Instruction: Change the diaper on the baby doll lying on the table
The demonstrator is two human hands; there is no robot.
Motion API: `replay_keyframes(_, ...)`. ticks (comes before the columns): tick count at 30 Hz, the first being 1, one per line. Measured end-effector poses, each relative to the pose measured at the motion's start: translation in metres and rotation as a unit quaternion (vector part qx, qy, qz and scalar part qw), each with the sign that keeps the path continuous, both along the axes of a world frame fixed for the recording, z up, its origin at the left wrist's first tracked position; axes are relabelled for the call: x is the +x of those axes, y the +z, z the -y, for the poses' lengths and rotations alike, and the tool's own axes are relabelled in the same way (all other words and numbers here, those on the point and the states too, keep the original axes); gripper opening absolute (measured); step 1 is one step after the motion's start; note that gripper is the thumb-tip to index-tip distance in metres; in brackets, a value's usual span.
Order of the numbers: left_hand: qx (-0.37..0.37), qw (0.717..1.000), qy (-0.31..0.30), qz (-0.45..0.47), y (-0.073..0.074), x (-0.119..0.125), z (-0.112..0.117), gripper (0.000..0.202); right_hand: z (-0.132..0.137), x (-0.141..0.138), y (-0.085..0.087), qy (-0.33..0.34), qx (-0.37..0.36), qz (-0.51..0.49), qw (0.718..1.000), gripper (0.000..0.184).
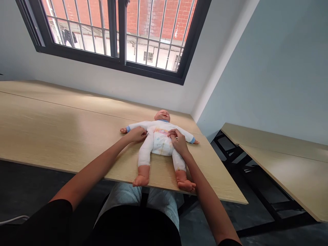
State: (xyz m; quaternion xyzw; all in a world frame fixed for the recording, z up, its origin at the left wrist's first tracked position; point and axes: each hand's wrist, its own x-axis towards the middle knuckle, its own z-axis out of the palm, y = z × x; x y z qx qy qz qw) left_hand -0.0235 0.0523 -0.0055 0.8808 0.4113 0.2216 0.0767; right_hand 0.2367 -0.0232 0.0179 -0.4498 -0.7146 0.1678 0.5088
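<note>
A baby doll [146, 152] lies on its back on the wooden table [102, 133], head toward the window and feet at the near edge. It wears a white top with blue cuffs and a blue collar. A white diaper [162, 147] with a coloured waistband covers its hips. My left hand [139, 134] is closed at the diaper's left side, its fingertips pinching the edge there. My right hand [178, 140] bends over the right side of the waist, thumb and fingers closed on the diaper's front edge.
A barred window [120, 63] with a dark frame is in the wall behind the table. Another wooden table [282, 171] with black legs stands to the right, across a gap. A white cable [15, 218] shows at the lower left.
</note>
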Motion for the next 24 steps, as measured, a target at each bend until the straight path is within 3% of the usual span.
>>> replay_keyframes(7,0.007,0.999,0.029,-0.014,0.002,0.004,0.008,0.020,0.002,-0.001,0.002,0.001,-0.006,0.005,1.000,0.019)
replay_keyframes(16,-0.002,0.993,0.095,0.075,-0.001,0.009,0.012,0.018,0.000,-0.001,0.000,0.000,-0.006,0.008,1.000,0.019)
replay_keyframes(20,-0.020,0.983,0.122,0.134,0.006,-0.002,0.004,0.019,0.002,0.001,0.001,-0.001,0.013,0.029,0.999,0.021)
replay_keyframes(24,-0.036,0.967,0.134,0.215,0.020,-0.015,-0.001,0.012,0.004,-0.003,0.013,0.029,0.074,0.137,0.987,0.025)
